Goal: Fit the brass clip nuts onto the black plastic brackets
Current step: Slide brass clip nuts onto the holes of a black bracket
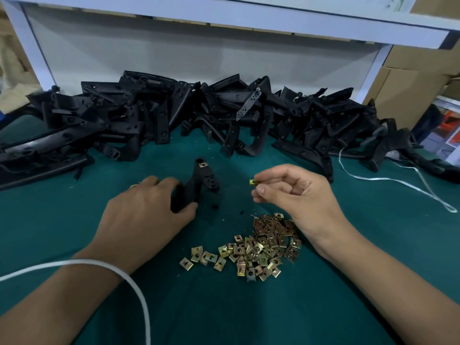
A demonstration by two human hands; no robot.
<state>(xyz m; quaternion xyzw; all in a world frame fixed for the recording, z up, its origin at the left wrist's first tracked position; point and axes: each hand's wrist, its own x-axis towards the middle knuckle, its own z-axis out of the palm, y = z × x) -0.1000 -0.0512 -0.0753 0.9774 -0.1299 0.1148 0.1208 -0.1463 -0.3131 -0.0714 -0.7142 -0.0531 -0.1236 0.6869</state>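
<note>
My left hand (146, 207) grips a black plastic bracket (199, 180) that rests on the green table cover. One brass clip nut (203, 165) sits on the bracket's far end. My right hand (296, 192) pinches a single brass clip nut (253, 182) between thumb and forefinger, a short way right of the bracket and above the table. A loose heap of brass clip nuts (258, 247) lies on the cover in front of my hands, just below my right wrist.
A long pile of black plastic brackets (189, 115) runs across the back of the table. A white cord (119, 272) loops over my left forearm. White strapping (398, 180) lies at the right. A white shelf frame (249, 23) stands behind, with cardboard boxes (410, 73) at right.
</note>
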